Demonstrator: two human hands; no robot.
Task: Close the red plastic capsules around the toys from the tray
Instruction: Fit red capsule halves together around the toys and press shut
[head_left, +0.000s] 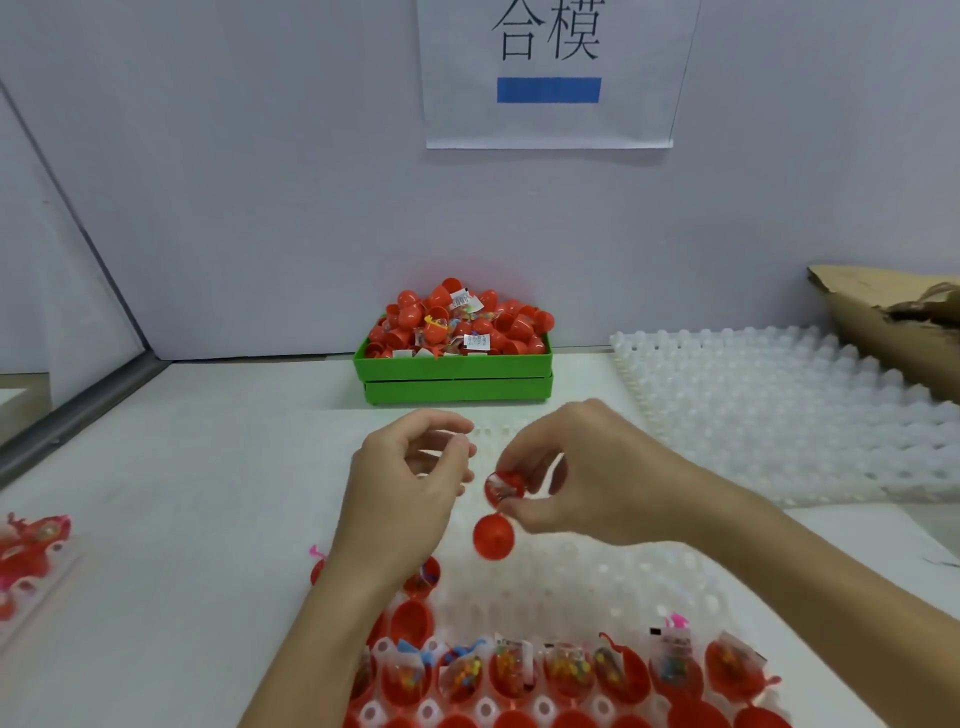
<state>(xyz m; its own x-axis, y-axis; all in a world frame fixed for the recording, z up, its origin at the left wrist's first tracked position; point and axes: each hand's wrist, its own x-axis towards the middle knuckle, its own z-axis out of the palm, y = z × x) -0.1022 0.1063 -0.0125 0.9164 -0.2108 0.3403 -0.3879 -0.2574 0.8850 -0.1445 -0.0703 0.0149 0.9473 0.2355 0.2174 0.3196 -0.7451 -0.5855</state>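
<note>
A row of open red capsule halves (566, 675), each loaded with a small bagged toy, is seated in the white dimpled tray (597, 587) at the near edge of the worktop (182, 493). Further red halves are seen along the bottom border of the view. Above the tray, an open hinged red capsule (496, 514) is pinched by the right hand (587, 483) between thumb and fingertips at its upper half, in which a bagged toy is visible; the lower half hangs beneath it, clear of the tray. The left hand (410, 483) is held just beside the capsule with its fingers loosely curled and nothing gripped; no contact with the capsule is seen. At the back of the worktop, against the wall, a green box (452, 376) is heaped with red capsules and toy bags. A second white dimpled tray (779, 405) lies to the right, with torn brown cardboard (883, 317) at its far corner. Red and pink toy items (31, 545) lie at the left edge. A paper sign (550, 73) is fixed to the wall.
</note>
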